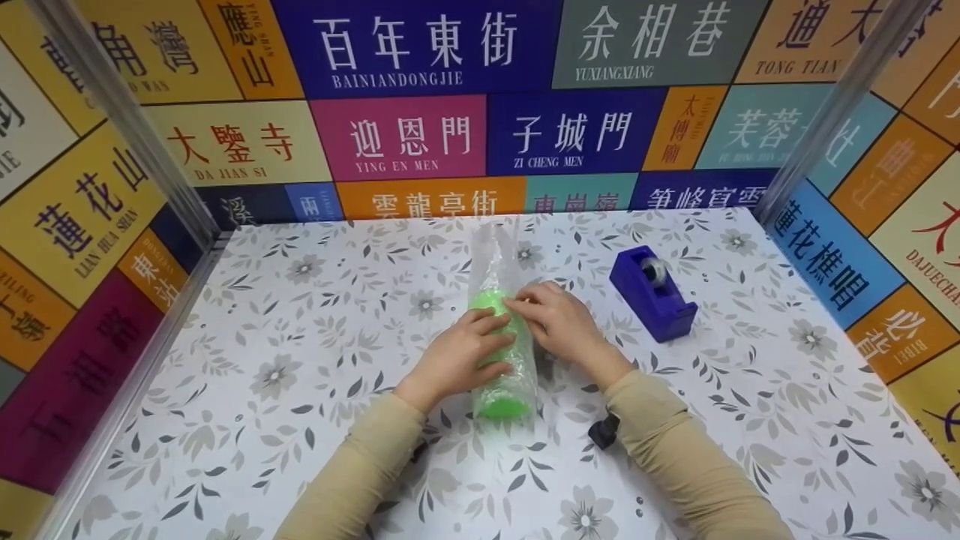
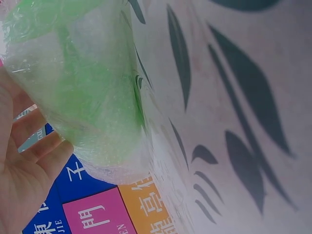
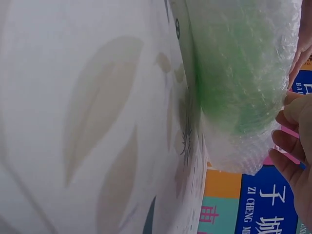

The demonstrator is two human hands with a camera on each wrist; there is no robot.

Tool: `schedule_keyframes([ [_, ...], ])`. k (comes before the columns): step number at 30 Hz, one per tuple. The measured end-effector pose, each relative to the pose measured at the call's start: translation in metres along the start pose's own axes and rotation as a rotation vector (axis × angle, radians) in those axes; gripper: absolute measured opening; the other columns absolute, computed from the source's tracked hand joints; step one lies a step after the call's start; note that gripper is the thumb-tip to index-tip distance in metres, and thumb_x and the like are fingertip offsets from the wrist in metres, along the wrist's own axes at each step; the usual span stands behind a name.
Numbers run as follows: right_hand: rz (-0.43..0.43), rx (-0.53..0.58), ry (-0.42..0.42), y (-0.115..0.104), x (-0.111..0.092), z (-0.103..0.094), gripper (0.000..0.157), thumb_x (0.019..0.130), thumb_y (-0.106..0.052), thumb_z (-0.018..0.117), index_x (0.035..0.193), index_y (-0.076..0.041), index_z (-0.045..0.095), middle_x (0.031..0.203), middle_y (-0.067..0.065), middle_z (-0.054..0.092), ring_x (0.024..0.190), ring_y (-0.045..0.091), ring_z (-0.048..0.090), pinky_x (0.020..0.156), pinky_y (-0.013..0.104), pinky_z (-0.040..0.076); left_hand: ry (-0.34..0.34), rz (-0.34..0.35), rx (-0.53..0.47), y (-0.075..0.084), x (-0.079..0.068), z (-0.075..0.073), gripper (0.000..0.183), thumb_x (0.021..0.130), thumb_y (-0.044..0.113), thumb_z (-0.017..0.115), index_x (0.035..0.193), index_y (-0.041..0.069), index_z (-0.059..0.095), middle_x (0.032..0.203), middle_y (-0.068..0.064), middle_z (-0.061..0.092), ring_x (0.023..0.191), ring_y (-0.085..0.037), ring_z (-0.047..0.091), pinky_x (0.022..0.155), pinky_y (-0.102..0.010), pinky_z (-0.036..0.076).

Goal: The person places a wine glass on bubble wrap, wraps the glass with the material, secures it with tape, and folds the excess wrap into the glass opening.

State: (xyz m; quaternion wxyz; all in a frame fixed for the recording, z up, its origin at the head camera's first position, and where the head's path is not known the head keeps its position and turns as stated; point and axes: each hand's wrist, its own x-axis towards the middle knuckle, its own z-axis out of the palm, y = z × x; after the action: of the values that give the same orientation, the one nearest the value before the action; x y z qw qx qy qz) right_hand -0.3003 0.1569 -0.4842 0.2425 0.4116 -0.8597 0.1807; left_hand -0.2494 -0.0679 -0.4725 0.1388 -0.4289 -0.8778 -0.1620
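Observation:
A green, roughly cylindrical item (image 1: pixel 501 405) lies on the table inside clear bubble wrap (image 1: pixel 493 259), its length pointing away from me. The wrap covers its detailed shape. Spread across its left side and top are the fingers of my left hand (image 1: pixel 461 352). On the opposite side, my right hand (image 1: pixel 561 322) touches the top of the wrap with its fingertips, near the far end of the green part. Loose wrap extends beyond that end. In the right wrist view, the fingertips (image 3: pixel 287 105) meet the edge of the bubble wrap (image 3: pixel 243 151).
To the right stands a blue tape dispenser (image 1: pixel 654 294) with a roll of clear tape (image 1: pixel 654 271). A small black object (image 1: pixel 603 433) shows beside the right sleeve. The table (image 1: pixel 300 420) has a floral cover, with colourful sign-patterned panels (image 1: pixel 412 139) around it.

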Motion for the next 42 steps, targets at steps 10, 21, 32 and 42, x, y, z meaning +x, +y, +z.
schedule_keyframes([
  [10,-0.005,-0.075,-0.092,-0.004,0.009,0.001,0.047,0.09,0.003,0.063,0.128,-0.024,0.069,0.107,0.01,0.059,0.094,0.028,0.055,0.077,0.042,0.052,0.013,0.012,0.02,0.0,0.0,0.0,0.042,0.091,0.037,0.072,0.122,0.008,0.07,0.137,-0.013,0.058,0.127,-0.031,0.049,0.105,-0.037,0.045],
  [21,0.087,-0.026,-0.163,-0.006,0.012,0.001,0.054,0.092,0.005,0.058,0.132,-0.03,0.066,0.109,0.009,0.055,0.091,0.027,0.051,0.071,0.041,0.049,0.005,0.014,0.009,-0.001,0.0,0.001,0.042,0.091,0.037,0.073,0.122,0.008,0.07,0.137,-0.013,0.057,0.127,-0.032,0.049,0.106,-0.038,0.044],
  [32,0.125,0.088,-0.037,0.003,-0.003,-0.003,0.049,0.088,0.008,0.06,0.13,-0.017,0.068,0.11,0.009,0.064,0.1,0.029,0.058,0.084,0.044,0.053,0.011,0.005,-0.012,-0.001,-0.001,0.001,0.042,0.091,0.037,0.072,0.122,0.009,0.07,0.138,-0.012,0.057,0.13,-0.034,0.047,0.109,-0.038,0.041],
  [42,0.118,0.062,-0.089,0.006,-0.009,-0.005,0.05,0.089,0.009,0.062,0.129,-0.02,0.068,0.113,0.008,0.062,0.103,0.028,0.058,0.081,0.043,0.053,0.017,0.0,-0.014,-0.002,-0.002,0.002,0.044,0.091,0.038,0.072,0.123,0.009,0.07,0.139,-0.012,0.057,0.131,-0.033,0.047,0.109,-0.038,0.041],
])
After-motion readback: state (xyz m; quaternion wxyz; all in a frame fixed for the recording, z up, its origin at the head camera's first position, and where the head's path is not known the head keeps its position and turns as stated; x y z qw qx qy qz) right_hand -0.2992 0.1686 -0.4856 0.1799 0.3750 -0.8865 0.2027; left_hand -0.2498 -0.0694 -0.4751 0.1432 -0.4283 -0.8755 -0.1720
